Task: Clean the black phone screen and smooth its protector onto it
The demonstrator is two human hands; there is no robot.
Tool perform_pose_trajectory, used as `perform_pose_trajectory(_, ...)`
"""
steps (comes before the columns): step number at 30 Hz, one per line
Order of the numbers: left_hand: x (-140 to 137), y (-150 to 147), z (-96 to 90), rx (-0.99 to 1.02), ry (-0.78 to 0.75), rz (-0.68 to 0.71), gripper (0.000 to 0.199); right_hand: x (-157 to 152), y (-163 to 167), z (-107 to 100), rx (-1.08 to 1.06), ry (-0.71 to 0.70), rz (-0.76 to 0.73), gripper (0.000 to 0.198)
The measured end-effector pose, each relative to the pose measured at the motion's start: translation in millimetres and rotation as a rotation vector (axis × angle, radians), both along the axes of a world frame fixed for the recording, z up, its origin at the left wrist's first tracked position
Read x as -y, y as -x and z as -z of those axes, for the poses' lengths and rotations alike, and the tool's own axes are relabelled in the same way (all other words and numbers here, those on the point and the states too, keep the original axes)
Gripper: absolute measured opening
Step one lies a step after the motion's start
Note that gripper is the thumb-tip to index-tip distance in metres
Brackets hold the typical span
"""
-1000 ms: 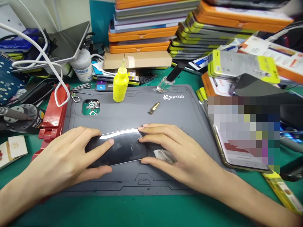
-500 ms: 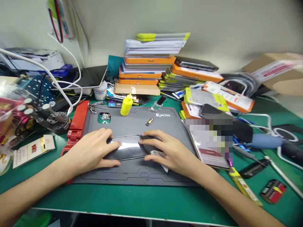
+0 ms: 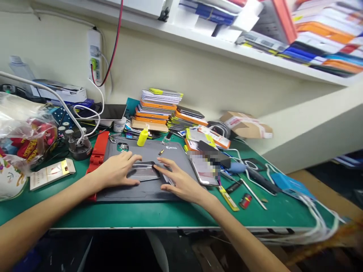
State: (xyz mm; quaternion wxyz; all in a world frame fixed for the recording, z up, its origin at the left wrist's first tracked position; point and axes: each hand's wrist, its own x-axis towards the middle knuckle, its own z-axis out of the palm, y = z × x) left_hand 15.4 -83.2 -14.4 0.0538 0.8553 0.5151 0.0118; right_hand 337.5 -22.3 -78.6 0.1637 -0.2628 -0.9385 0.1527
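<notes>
A phone (image 3: 144, 173) with a glossy dark face lies flat on the grey work mat (image 3: 130, 194). My left hand (image 3: 120, 170) grips its left end, fingers along the far edge and thumb at the near edge. At the other end, my right hand (image 3: 181, 180) has its fingers spread, the fingertips near the phone's right edge. Partly hidden under that hand are a dark flat piece and a whitish strip. Farther back on the mat stand a yellow dropper bottle (image 3: 142, 136) and a small brass-coloured part (image 3: 161, 152).
A red hinged tool (image 3: 98, 153) borders the mat on the left. Behind are stacked flat boxes (image 3: 155, 107) and a glass bottle (image 3: 167, 139). Another phone (image 3: 202, 170), a yellow cutter (image 3: 229, 198) and cables crowd the right. A shelf (image 3: 198, 37) runs above.
The camera has tilted up and swung right, so the shelf and table's right end show. My left index finger has moved off the phone's face to its far edge. The phone stays on the mat.
</notes>
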Motion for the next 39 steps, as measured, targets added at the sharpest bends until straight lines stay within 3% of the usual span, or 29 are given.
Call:
perform_pose_trajectory(9,-6,6,3.8,0.024,-0.042,0.019,0.084,30,-5,-7,-0.006,-0.025,0.063,0.072)
perform_pose_trajectory(13,-9,9,6.6,0.049,-0.065,0.068,0.085,21,0,-5,0.004,-0.034,0.113,0.068)
perform_pose_trajectory(22,-10,11,7.1,0.073,-0.084,0.109,0.088,-3,25,-10,0.026,-0.005,0.150,0.082)
perform_pose_trajectory(27,-10,10,12.4,0.098,-0.090,0.115,0.087,16,19,-2,-0.009,-0.029,0.108,0.081)
perform_pose_trajectory(33,-13,10,22.1,0.116,-0.067,0.110,0.090,40,-2,6,-0.056,-0.078,0.047,0.061)
perform_pose_trajectory(39,-10,8,14.6,0.169,-0.006,0.098,0.094,36,1,7,-0.189,0.133,0.199,0.068)
